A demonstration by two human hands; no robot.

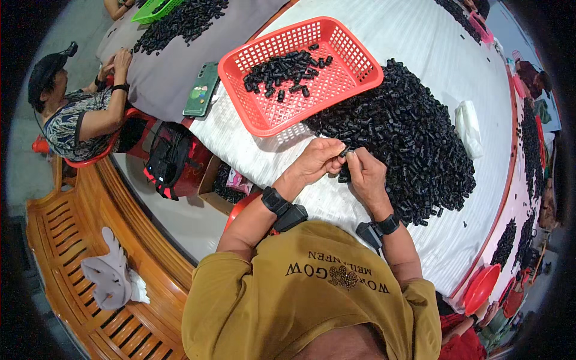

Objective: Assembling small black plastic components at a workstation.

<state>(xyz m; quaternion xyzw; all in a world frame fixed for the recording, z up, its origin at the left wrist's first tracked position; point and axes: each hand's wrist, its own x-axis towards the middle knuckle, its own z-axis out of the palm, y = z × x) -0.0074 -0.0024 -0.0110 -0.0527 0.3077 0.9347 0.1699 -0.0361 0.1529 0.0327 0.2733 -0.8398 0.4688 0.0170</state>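
Observation:
My left hand (318, 161) and my right hand (366, 177) meet just above the white tablecloth (420, 48), fingertips together, pinching a small black plastic part (345, 152) between them. A large heap of the same black parts (408, 138) lies right beside my right hand. Beyond my hands stands a red mesh basket (354, 78) with a smaller batch of black parts (282, 72) inside. Both wrists wear black bands.
A green phone (201, 90) lies at the table's edge left of the basket. Another person (78, 114) sits at a grey table with more black parts (180, 24). A wooden bench (72, 240) holds a white glove (111, 276). A white cloth (468, 123) rests by the heap.

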